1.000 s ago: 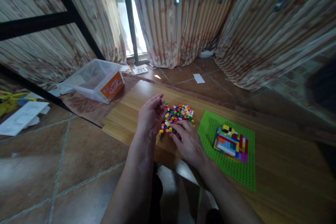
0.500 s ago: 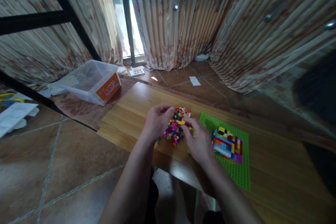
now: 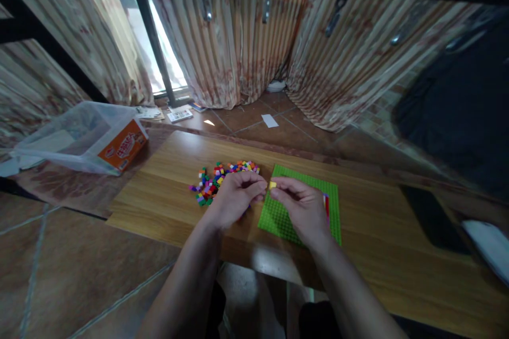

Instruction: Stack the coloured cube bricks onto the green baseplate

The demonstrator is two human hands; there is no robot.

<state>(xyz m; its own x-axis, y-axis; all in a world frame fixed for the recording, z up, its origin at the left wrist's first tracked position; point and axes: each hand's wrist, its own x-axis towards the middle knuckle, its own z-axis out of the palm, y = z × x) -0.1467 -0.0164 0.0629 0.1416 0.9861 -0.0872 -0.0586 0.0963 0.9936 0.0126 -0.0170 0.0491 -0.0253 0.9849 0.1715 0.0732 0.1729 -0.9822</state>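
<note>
My left hand (image 3: 234, 197) and my right hand (image 3: 304, 209) meet over the wooden table (image 3: 389, 238), fingertips pinched together on a small yellow brick (image 3: 272, 185). A pile of small coloured bricks (image 3: 217, 180) lies just beyond my left hand. Under my right hand lies a green baseplate (image 3: 278, 217). A multicoloured brick build on the plate is mostly hidden by my right hand; only its red edge (image 3: 326, 206) shows.
A clear plastic box with an orange label (image 3: 85, 137) lies on a patterned cloth at the left. Striped curtains (image 3: 246, 42) hang behind the table. A dark flat object (image 3: 431, 217) and a white one (image 3: 491, 243) lie at the table's right. Papers litter the tiled floor.
Both hands left the brick pile and came together over the baseplate's near edge, now pinching a yellow brick. The camera swung right, so the pile and box shifted left.
</note>
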